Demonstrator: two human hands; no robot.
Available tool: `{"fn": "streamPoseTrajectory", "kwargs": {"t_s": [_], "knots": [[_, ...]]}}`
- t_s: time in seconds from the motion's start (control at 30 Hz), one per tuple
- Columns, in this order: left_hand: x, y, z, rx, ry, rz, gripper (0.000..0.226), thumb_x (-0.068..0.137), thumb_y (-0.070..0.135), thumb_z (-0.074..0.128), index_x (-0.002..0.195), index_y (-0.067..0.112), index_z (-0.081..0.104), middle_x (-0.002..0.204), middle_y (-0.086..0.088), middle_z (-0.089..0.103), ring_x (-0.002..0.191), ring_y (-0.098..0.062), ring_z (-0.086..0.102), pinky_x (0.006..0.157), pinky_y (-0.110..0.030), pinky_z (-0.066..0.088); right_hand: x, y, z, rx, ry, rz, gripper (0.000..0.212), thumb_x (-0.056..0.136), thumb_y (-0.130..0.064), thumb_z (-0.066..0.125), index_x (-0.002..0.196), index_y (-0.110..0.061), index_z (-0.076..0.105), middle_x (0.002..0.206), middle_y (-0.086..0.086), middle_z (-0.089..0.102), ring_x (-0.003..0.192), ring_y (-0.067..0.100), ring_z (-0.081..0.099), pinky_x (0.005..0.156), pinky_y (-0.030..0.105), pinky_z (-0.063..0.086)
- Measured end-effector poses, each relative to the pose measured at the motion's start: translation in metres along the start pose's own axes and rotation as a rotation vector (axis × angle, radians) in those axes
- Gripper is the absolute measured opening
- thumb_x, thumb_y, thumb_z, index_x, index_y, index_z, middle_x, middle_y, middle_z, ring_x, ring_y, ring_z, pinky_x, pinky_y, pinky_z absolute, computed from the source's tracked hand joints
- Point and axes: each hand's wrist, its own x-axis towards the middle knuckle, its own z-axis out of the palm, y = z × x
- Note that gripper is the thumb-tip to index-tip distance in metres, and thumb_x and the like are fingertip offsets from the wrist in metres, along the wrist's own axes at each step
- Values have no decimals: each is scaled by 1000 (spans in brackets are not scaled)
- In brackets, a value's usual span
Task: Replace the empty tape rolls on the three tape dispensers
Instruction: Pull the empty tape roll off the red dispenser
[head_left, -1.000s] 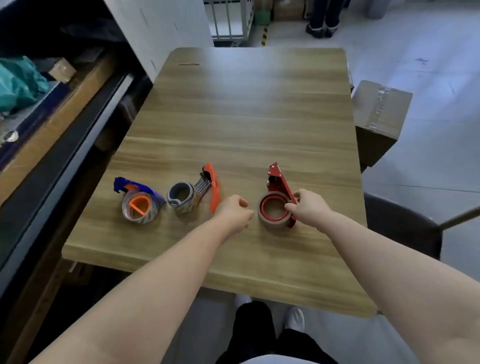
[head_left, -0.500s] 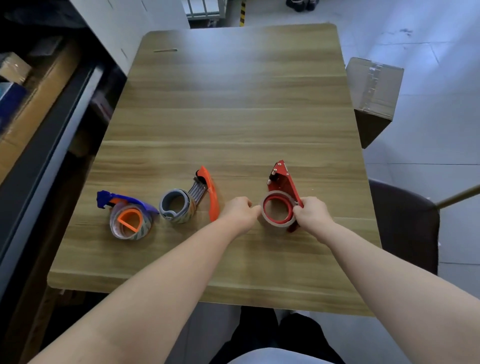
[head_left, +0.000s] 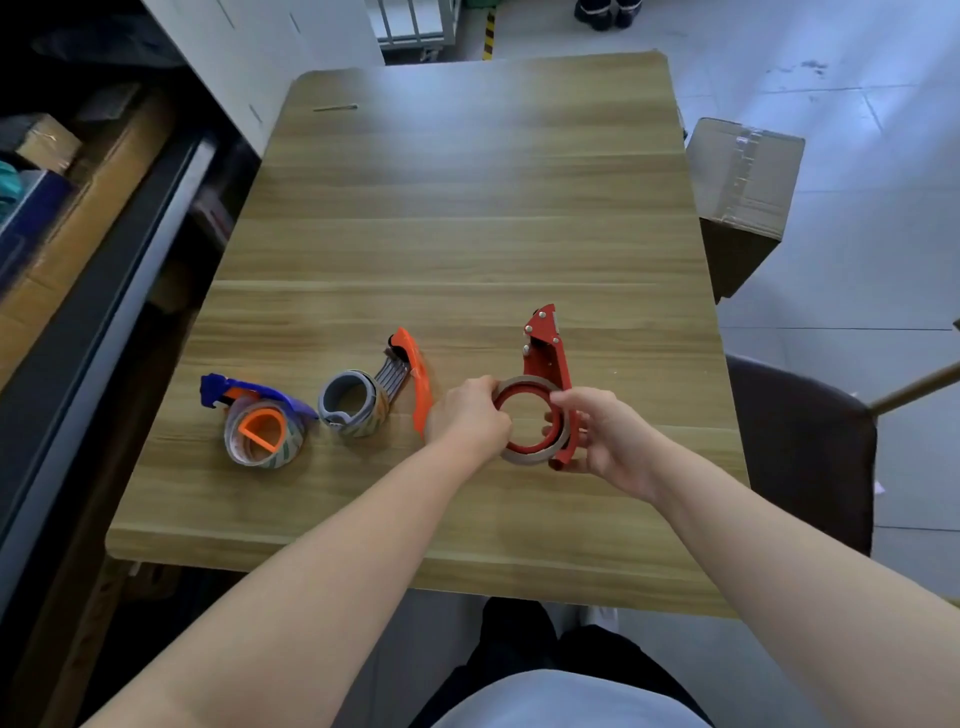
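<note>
We see three tape dispensers in a row near the front edge of the bench, each carrying one roll, so three rolls in all. The red dispenser is the rightmost and sits between the two hands, nose pointing away from us. Its tape roll, a thin brownish ring round a red hub, is caught from both sides. The left hand has its fingers curled over the ring's left rim. The right hand is clamped on the dispenser's frame at the ring's right side, thumb lying on the rim. Just left of the left hand lies the orange dispenser, close to that hand's knuckles, though we cannot tell whether they touch; its grey-cored roll faces upward. Furthest left, well apart from both hands, lies the blue dispenser with its striped roll round an orange hub. One cardboard box stands off the bench's right side.
</note>
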Motion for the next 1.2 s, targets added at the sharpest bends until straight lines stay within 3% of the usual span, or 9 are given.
{"fn": "streamPoseTrajectory", "kwargs": {"t_s": [0.03,0.2,0.4,0.57,0.7,0.77,0.93,1.1,1.2], "knots": [[-2,-1,-1,-21,-5,-13,30,87,15,52,113,26,63,99,-3,70,90,-28,65,74,-35,53,-3,-2,-1,-1,-35,13,62,81,-29,73,132,-11,44,104,12,55,88,23,56,70,40,52],[-5,-3,-6,-167,-39,-42,22,89,22,59,108,29,66,95,-2,70,89,-28,67,79,-40,57,-12,3,-5,14,-123,-70,24,89,-22,68,111,-14,64,102,13,52,94,24,52,76,40,49],[-11,-8,-1,-644,-116,-164,20,96,13,53,102,25,69,90,-9,69,78,-30,69,70,-45,62,-15,4,-11,25,-162,-123,48,75,-28,74,119,-16,63,96,4,59,86,17,58,69,35,51],[-8,-5,5,-293,113,-169,31,89,12,48,100,34,68,86,-3,71,71,-28,71,63,-40,62,-8,12,0,38,2,-115,59,83,-24,76,136,-13,51,100,1,67,77,14,63,54,29,53],[-12,-7,-1,-631,254,-363,16,92,14,52,90,21,66,86,-7,67,68,-29,67,60,-44,62,-8,5,-1,38,110,-171,59,84,-20,76,136,-11,49,106,5,66,77,15,65,52,30,55],[-14,-16,-5,-820,210,-498,15,93,7,54,98,12,67,86,-9,63,69,-28,63,59,-47,61,-10,-2,-14,103,140,-141,57,85,-19,74,136,-10,47,105,9,67,81,17,64,59,34,57],[-18,-26,4,-526,-14,-463,32,91,-1,46,112,10,67,104,-14,66,72,-25,63,50,-34,57,-17,-9,-39,168,139,-115,59,81,-15,77,133,-9,50,120,18,67,95,22,64,55,33,55],[-10,-21,15,-303,41,-425,27,86,10,53,106,18,70,99,-7,66,80,-28,64,75,-39,61,-19,-6,-31,164,141,-109,54,78,-8,74,127,-12,50,108,13,66,95,23,62,59,37,55],[-7,-20,19,-259,31,-453,16,86,15,57,97,16,69,93,-6,68,80,-28,66,76,-38,60,-23,-6,-31,110,92,-111,40,77,-5,67,114,-13,55,102,10,65,98,24,61,69,40,53]]}}
